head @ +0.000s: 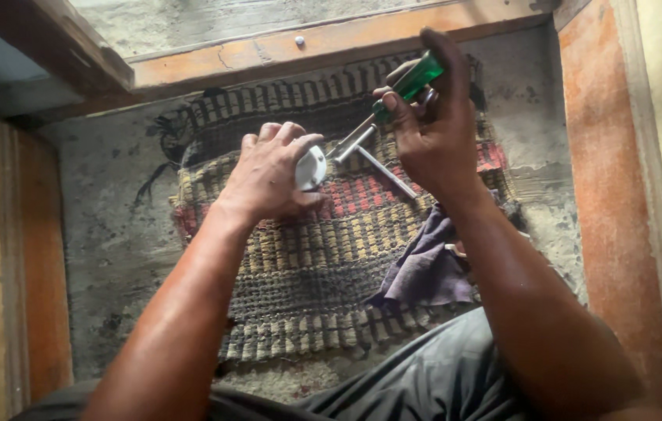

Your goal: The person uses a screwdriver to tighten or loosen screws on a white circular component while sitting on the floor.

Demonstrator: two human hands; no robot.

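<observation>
Left hand [272, 173] clasps round white plastic fitting [311, 168], scene centre | right hand [432, 125] grips green translucent-handled screwdriver [393, 97], metal shaft touching fitting | beneath: coarse woven mat [307, 265], rough concrete floor [105, 234]; crumpled purple cloth [424, 269] near right.

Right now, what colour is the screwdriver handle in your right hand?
Translucent green; the screwdriver handle shows best in the head view.
</observation>
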